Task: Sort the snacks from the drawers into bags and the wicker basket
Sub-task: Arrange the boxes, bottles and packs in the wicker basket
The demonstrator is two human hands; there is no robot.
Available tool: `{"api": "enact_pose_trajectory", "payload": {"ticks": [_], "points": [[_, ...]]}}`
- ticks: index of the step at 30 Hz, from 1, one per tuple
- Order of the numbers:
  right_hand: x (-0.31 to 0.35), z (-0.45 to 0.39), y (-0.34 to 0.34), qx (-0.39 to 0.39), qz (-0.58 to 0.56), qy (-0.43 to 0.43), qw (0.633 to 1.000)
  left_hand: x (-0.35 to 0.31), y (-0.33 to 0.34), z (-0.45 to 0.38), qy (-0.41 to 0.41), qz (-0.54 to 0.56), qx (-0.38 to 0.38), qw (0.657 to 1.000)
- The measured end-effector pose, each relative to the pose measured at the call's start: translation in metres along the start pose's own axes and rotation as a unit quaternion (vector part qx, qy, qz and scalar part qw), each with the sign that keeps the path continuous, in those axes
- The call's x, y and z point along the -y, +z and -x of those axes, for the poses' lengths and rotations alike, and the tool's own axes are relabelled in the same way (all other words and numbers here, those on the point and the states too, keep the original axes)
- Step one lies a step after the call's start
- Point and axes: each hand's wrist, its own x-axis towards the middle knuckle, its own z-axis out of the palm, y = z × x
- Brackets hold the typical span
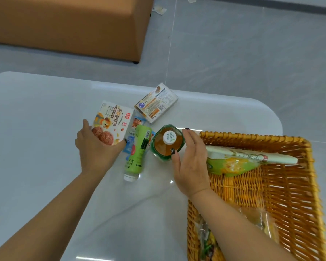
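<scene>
It looks like a lounge or office room: grey tiled floor (233, 53), orange upholstered bench (68, 25) upper left, glossy white table (36, 119).

Wicker basket (252, 185) cut off – wrapped snacks (205, 240) blurred.
</scene>
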Motion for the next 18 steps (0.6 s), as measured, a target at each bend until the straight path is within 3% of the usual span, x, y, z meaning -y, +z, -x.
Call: {"api": "enact_pose_trajectory", "payload": {"ticks": [5,11,18], "points": [[-0.005,0.000,-0.002,0.022,-0.057,-0.006,0.998,-0.024,-0.042,0.065,0.117,0.062,0.011,0.991],[-0.010,-0.001,-0.004,-0.014,-0.132,-0.042,0.990,-0.042,-0.050,0.113,0.234,0.067,0.064,0.968],[-0.006,-0.002,-0.010,-0.034,-0.159,-0.031,0.986,-0.038,-0.016,0.134,0.234,0.057,0.005,0.970]]}}
